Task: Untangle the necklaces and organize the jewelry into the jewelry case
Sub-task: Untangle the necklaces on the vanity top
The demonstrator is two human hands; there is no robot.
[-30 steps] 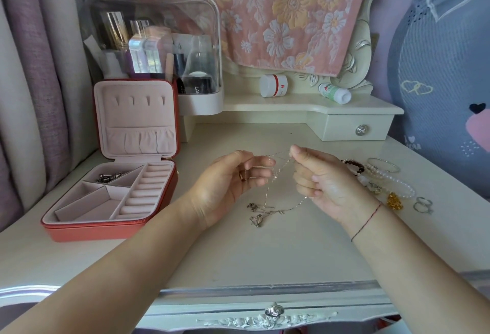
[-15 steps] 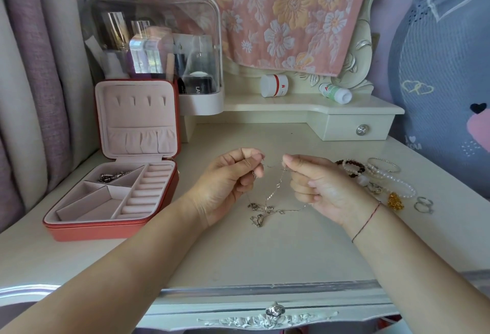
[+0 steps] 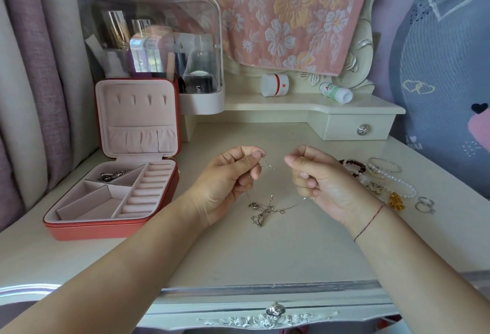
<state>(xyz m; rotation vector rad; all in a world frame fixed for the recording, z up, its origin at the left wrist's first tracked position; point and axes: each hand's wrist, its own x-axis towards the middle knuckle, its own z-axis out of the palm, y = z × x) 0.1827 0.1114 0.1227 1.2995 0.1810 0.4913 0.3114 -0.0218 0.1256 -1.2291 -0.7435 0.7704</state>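
Note:
A tangle of thin silver necklaces (image 3: 265, 210) lies on the cream dressing table (image 3: 265, 251), with strands rising to both hands. My left hand (image 3: 230, 182) pinches a chain end near its clasp between thumb and forefinger. My right hand (image 3: 318, 177) has its fingers curled round another fine strand that runs down to the tangle. The red jewelry case (image 3: 114, 193) stands open at the left, its pink lid upright; small silver pieces (image 3: 111, 175) lie in its back compartment.
Bead bracelets (image 3: 355, 168), a bangle (image 3: 384, 165), a pearl bracelet (image 3: 403, 187), a gold charm (image 3: 396, 201) and two rings (image 3: 425, 205) lie at the right. A clear cosmetics box (image 3: 156, 49) stands behind the case. A raised shelf with a small drawer (image 3: 360, 129) holds two jars.
My hands have drawn apart, stretching the strands between them. The tangle on the table has loosened slightly and stays in place.

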